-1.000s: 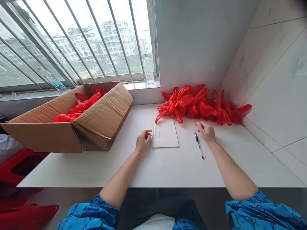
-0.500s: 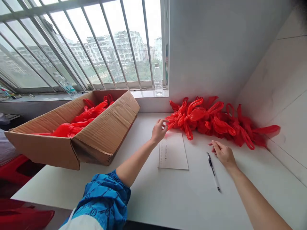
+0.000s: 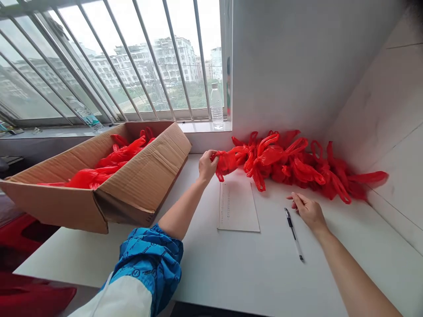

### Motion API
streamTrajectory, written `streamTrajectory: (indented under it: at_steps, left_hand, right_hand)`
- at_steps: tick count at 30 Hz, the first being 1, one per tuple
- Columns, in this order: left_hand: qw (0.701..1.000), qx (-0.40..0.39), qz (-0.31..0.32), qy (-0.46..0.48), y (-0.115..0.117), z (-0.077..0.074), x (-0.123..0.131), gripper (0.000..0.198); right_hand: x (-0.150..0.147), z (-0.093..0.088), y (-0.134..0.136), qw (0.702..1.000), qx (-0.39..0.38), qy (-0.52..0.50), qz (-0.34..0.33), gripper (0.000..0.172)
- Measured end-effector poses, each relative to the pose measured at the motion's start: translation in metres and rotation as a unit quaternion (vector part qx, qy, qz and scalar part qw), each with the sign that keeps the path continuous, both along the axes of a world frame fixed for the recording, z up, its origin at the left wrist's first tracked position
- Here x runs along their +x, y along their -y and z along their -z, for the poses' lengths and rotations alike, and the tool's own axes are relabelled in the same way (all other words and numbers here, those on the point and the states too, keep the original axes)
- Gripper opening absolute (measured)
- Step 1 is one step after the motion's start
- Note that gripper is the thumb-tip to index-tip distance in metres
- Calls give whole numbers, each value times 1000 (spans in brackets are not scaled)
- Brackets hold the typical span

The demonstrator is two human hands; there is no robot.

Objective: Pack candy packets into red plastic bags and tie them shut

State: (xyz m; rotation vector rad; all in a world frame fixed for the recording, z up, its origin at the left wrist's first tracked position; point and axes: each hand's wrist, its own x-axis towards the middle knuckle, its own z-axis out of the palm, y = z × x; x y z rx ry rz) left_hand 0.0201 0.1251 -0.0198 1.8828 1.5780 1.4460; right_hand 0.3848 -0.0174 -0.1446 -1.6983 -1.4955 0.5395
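My left hand is closed on one end of a knotted red plastic bag. The bag stretches from my fingers to the left end of a heap of red plastic bags along the wall. My right hand hovers or rests in front of the heap, its forefinger stretched out and the other fingers loosely curled. Nothing shows in it. A black-capped pen lies just left of that hand. Between my hands is a white printed sheet or card, flat on the white table.
On the left stands an open cardboard box with more red bags inside. A clear bottle stands on the windowsill, another bottle leans farther left. Barred window behind; a tiled wall bounds the right.
My left hand has taken hold of a red bag at the heap's left end and drawn it left. My right hand has stayed in place.
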Motion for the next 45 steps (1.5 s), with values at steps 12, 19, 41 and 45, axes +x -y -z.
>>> streamTrajectory:
  at_steps: [12, 19, 41, 45]
  left_hand:
    - [972, -16, 36, 232, 118, 15, -60, 32]
    - [942, 28, 4, 335, 96, 35, -73, 25]
    - [924, -186, 258, 212, 141, 50, -43, 34]
    - [956, -149, 252, 18, 146, 53, -38, 32]
  right_hand:
    - [-25, -33, 78, 927, -291, 236, 11, 54]
    - [-58, -39, 98, 924, -238, 299, 31, 25]
    - [-142, -82, 76, 972, 10, 160, -172, 31]
    - [-135, -110, 59, 983, 67, 145, -91, 27]
